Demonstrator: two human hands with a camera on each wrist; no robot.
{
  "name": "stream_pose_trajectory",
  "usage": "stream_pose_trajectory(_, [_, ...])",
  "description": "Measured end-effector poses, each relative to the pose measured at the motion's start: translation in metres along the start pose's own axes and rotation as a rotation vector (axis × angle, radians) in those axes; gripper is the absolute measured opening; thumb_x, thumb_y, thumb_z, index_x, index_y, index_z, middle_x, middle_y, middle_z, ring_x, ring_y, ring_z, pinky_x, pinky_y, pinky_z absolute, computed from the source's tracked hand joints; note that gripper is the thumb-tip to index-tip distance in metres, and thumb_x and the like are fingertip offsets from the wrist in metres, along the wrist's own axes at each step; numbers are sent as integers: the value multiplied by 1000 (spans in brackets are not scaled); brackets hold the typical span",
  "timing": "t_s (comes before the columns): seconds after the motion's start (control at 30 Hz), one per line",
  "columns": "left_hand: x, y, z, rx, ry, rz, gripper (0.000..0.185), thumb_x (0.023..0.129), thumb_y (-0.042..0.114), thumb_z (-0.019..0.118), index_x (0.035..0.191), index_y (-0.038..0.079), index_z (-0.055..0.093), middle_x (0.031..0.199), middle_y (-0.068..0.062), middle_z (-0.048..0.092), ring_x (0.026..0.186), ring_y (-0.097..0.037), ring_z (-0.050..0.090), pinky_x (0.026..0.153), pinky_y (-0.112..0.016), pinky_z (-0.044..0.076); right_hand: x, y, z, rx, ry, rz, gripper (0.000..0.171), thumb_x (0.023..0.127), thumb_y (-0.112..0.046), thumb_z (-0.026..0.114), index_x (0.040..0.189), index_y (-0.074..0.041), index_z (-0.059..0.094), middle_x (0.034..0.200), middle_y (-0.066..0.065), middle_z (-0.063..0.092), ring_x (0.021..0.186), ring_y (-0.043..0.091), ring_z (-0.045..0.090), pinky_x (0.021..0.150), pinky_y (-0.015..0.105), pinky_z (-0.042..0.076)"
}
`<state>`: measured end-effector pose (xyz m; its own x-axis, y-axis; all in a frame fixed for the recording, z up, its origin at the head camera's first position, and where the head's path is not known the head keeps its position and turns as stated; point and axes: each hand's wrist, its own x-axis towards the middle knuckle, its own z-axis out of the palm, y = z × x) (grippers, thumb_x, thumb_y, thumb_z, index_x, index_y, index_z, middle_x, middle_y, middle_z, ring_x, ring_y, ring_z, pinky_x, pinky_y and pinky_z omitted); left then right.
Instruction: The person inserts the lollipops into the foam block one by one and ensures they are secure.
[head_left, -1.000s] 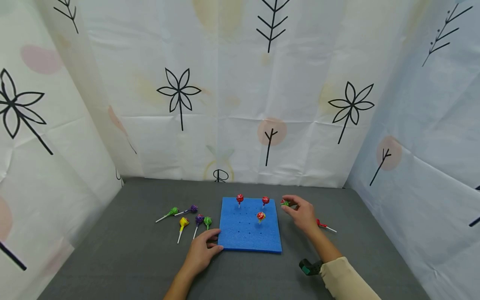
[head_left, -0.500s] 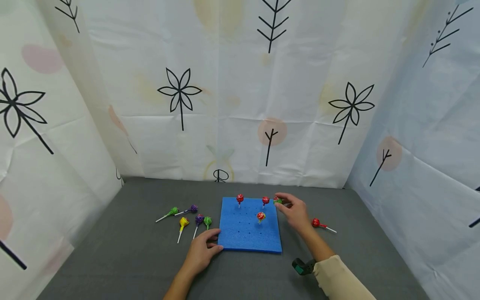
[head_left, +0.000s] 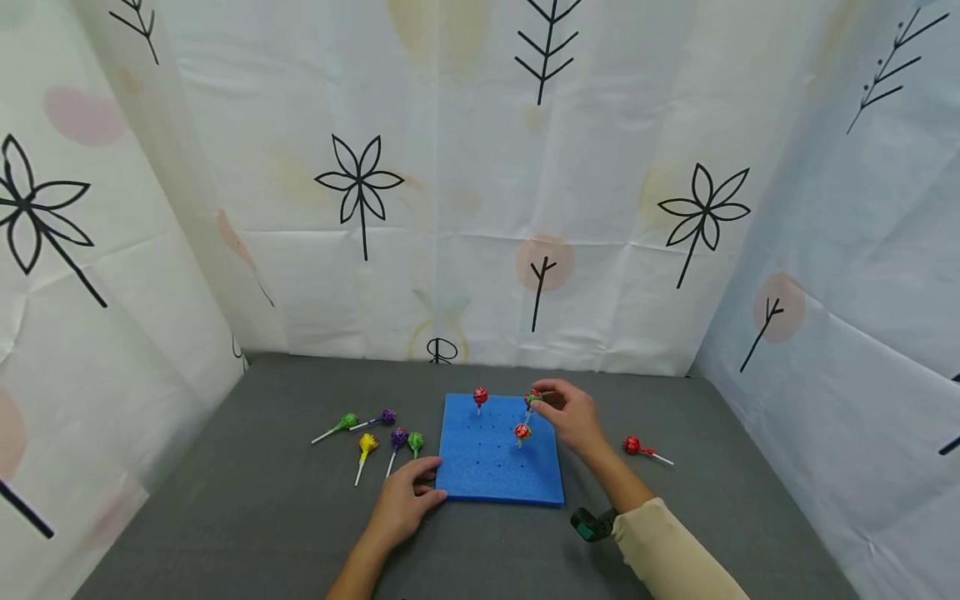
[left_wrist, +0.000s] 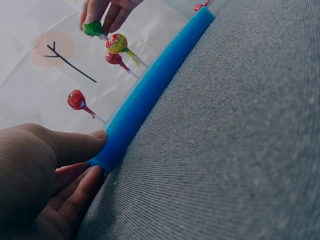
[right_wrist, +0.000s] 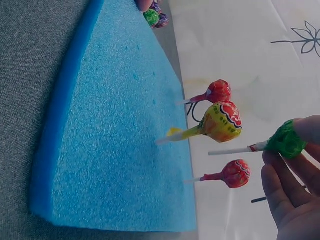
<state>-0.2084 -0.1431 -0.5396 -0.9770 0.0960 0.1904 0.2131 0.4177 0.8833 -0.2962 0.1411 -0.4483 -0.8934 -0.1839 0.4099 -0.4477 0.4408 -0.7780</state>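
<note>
- Right hand (head_left: 573,414) was seen over the far right part of the blue foam board (head_left: 495,467), its fingers (right_wrist: 280,190) pinched on the head of a green lollipop (right_wrist: 286,139), white stick pointing at the board face.
- The green lollipop was held clear of the board, just beside the red lollipop (head_left: 532,398) standing near the far right corner; stick tip not in the foam per the right wrist view.
- Left hand (head_left: 401,508) was laid on the bench (head_left: 247,517) at the board's near left corner, thumb (left_wrist: 75,147) and fingers clamped on that edge, pinching the foam.
- Three lollipops were standing in the board: a second red one (head_left: 480,396) near the far edge left of centre, the red one at the far right, and a yellow-red one (head_left: 522,432) nearer the middle on the right side.
- Five loose lollipops were lying on the bench left of the board: light green (head_left: 346,422), purple (head_left: 386,416), yellow (head_left: 367,447), a second purple (head_left: 398,437), dark green (head_left: 415,442).
- One loose red lollipop (head_left: 632,446) was lying on the bench right of the board, well apart from the right hand.
</note>
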Motion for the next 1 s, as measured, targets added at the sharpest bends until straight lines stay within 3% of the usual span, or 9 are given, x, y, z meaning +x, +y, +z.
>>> stream_pose_trajectory(0.6, [0, 7, -1, 13, -2, -5, 47, 79, -1, 78, 123, -2, 62, 111, -17, 63, 84, -20, 66, 71, -25, 55, 9, 6, 17, -65, -56, 26, 20, 87, -9, 73, 107, -9, 70, 102, 4, 70, 90, 24, 68, 76, 43, 55])
stream_pose_trajectory(1.0, [1, 4, 0, 12, -6, -3, 47, 79, 1, 78, 123, -1, 62, 112, -17, 63, 85, -19, 66, 71, -24, 54, 16, -1, 19, -111, -131, 48, 23, 87, -6, 72, 110, -5, 70, 101, 5, 70, 91, 25, 66, 76, 41, 55])
